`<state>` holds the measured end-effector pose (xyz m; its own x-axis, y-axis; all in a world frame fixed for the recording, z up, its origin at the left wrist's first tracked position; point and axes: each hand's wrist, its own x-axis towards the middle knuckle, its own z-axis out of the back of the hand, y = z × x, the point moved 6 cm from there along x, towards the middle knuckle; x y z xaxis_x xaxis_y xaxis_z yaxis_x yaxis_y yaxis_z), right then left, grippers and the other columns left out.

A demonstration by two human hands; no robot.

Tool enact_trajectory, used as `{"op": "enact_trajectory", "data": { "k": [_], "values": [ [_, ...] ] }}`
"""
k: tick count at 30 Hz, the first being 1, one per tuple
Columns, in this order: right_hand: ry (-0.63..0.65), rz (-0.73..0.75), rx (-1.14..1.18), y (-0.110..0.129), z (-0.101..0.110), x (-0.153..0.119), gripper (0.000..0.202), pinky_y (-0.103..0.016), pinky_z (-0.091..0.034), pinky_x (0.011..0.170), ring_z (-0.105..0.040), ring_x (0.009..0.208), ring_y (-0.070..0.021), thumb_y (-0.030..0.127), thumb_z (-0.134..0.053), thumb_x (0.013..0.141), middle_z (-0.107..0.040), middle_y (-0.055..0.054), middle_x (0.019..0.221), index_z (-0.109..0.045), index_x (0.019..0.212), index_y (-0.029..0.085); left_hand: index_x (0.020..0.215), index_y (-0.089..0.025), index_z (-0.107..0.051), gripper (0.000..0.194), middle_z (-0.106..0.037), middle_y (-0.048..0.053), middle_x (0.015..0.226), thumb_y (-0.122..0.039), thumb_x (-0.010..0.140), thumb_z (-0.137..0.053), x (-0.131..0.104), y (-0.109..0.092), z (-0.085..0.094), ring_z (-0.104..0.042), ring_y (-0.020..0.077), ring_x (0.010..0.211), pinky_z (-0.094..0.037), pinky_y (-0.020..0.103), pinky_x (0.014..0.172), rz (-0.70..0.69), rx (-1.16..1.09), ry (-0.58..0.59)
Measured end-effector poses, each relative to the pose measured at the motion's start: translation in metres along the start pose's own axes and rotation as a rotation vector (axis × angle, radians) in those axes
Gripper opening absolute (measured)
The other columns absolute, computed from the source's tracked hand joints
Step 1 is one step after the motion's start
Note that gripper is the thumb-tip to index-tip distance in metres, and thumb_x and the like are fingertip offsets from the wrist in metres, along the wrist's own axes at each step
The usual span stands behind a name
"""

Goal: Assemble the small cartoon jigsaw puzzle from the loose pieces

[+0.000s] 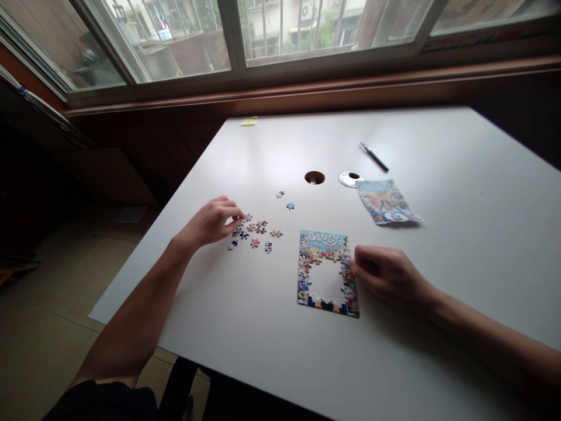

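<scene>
My left hand (215, 220) is at the left of the table, thumb and forefinger pinched on a small jigsaw puzzle piece (248, 217) at the edge of a loose pile. Several colourful puzzle pieces (258, 227) lie scattered beside those fingertips. Right of the pile is a partly assembled jigsaw puzzle (303, 275), its bright border joined around a bare white middle. Curled closed, my right hand (388, 273) rests at the puzzle's right edge, its thumb side touching the border. I see nothing held inside that hand.
Two separate pieces (290, 206) lie beyond the pile. A creased picture sheet (385, 202) overlaps a round metal cover (349, 179), near a cable hole (314, 178). Farther back are a dark pen (374, 157) and a yellow sticky note (249, 121). Windows line the table's far side.
</scene>
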<state>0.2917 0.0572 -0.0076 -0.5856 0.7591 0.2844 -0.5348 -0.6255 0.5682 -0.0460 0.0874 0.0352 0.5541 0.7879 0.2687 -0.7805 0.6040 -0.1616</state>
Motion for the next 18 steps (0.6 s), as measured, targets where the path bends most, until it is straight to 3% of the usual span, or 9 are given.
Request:
{"op": "enact_trajectory", "data": {
  "k": [18],
  "values": [
    [0.001, -0.001, 0.025, 0.002, 0.001, 0.001, 0.032, -0.025, -0.024, 0.048, -0.025, 0.054, -0.0093, 0.017, -0.055, 0.085, -0.029, 0.005, 0.058, -0.031, 0.064, 0.021, 0.094, -0.020, -0.072, 0.018, -0.069, 0.006, 0.091, -0.016, 0.088, -0.056, -0.005, 0.019, -0.003, -0.059, 0.0211, 0.092, -0.048, 0.035, 0.083, 0.090, -0.009, -0.001]
  ]
}}
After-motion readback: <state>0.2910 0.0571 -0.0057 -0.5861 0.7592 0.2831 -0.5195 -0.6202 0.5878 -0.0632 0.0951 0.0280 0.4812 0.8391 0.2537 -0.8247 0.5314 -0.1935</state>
